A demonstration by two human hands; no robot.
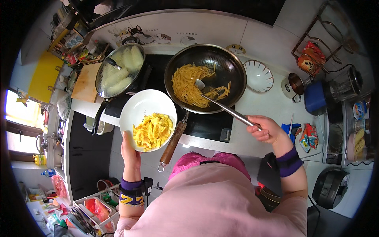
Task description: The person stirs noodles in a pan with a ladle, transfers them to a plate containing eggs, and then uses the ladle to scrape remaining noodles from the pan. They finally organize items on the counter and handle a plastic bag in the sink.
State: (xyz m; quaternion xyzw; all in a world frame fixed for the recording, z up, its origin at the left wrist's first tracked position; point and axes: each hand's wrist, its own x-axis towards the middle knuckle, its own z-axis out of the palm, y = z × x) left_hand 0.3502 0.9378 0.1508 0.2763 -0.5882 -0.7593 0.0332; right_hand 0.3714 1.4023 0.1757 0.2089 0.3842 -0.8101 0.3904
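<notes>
My left hand grips the lower left rim of a white plate with scrambled eggs piled on its lower right. The plate is held up left of the wok's wooden handle. In my right hand is the metal handle of a long spoon or ladle. Its bowl rests among shredded potato strips in the black wok, on the cooktop. Most strips lie on the wok's left side, with a smaller clump nearer the right.
A glass-lidded pan holding pale, corn-like pieces sits left of the wok, its black handle jutting over the counter edge. A wooden cutting board lies beyond it. To the right stand a ribbed bowl, a metal pot and a blender.
</notes>
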